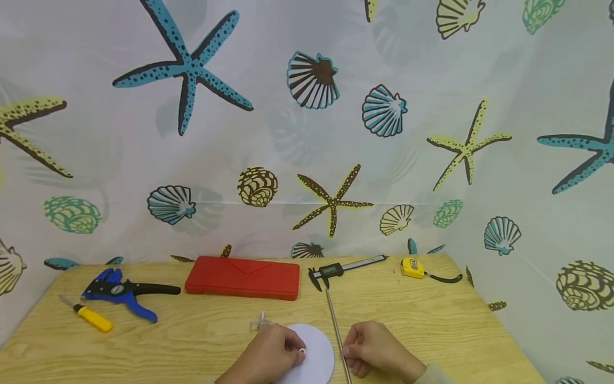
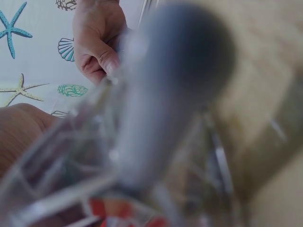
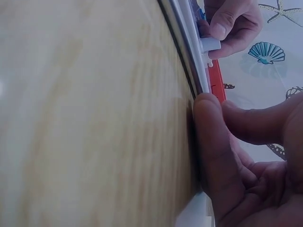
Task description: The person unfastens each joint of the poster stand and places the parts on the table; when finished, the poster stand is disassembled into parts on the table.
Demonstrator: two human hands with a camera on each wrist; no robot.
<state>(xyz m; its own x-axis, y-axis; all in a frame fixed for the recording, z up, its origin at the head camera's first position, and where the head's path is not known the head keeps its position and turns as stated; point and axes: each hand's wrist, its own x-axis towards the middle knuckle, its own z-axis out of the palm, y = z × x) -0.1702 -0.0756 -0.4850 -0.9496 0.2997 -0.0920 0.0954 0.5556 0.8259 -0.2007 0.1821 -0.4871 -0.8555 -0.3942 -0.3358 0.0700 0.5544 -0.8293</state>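
My left hand (image 1: 275,352) pinches a small white ring-ended piece (image 1: 302,350) just above a round white disc (image 1: 314,341). In the right wrist view that piece (image 3: 211,44) looks like a short white tube between thumb and fingers. To the right of the disc, my right hand (image 1: 371,349) pinches a long thin metal rod (image 1: 334,316) between thumb and fingertips, low over the wood. Beyond the left hand stands a small clear plastic piece with a white peg (image 1: 261,321); a clear plastic form (image 2: 94,142) blurs the left wrist view.
A red case (image 1: 242,277) lies at the back, with a digital caliper (image 1: 336,270) and yellow tape measure (image 1: 412,268) to its right. Blue-handled wire strippers (image 1: 122,290) and a yellow-handled knife (image 1: 94,319) lie left on the wooden table (image 1: 158,352). A patterned curtain (image 1: 230,144) hangs behind.
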